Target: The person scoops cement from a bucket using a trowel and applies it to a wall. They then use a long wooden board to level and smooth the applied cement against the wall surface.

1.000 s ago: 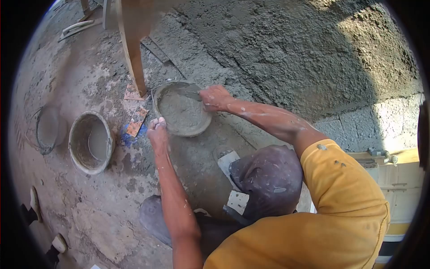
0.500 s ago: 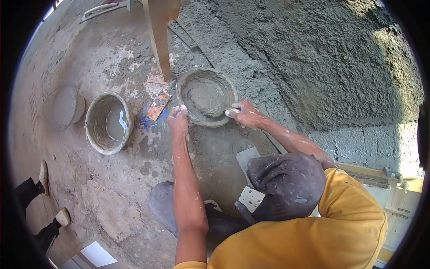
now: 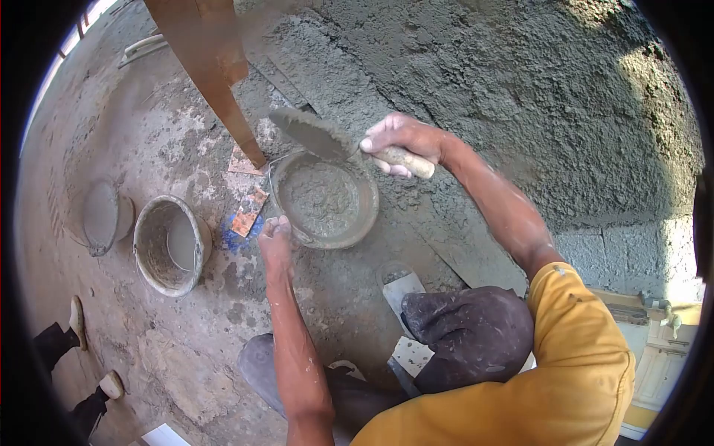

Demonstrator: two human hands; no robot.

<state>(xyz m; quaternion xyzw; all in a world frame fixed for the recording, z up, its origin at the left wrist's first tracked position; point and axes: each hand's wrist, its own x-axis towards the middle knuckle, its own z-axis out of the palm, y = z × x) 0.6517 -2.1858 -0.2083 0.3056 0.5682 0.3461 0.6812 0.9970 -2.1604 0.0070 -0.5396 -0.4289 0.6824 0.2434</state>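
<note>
In my right hand [image 3: 401, 145] is a trowel [image 3: 316, 135], its pale worn handle wrapped by my fingers. The grey, mortar-smeared blade points left over the far rim of a round bucket of wet mortar [image 3: 368, 219]. My left hand [image 3: 276, 236] is closed at the bucket's near left rim, where the thin wire handle meets it; the fingertips are partly hidden. Thick grey mortar [image 3: 320, 195] fills the bucket's middle.
Left of me stand a bucket with greyish liquid [image 3: 202, 256] and another container [image 3: 100, 215]. A wooden post [image 3: 216, 89] rises behind the mortar bucket, near broken tile pieces [image 3: 249, 212]. A rough plastered wall [image 3: 520, 111] is at right. Another person's feet [image 3: 78, 323] show at far left.
My right hand has risen from the bucket's right rim, and the trowel now shows above the bucket. My left hand stays at the rim. The view has shifted slightly.
</note>
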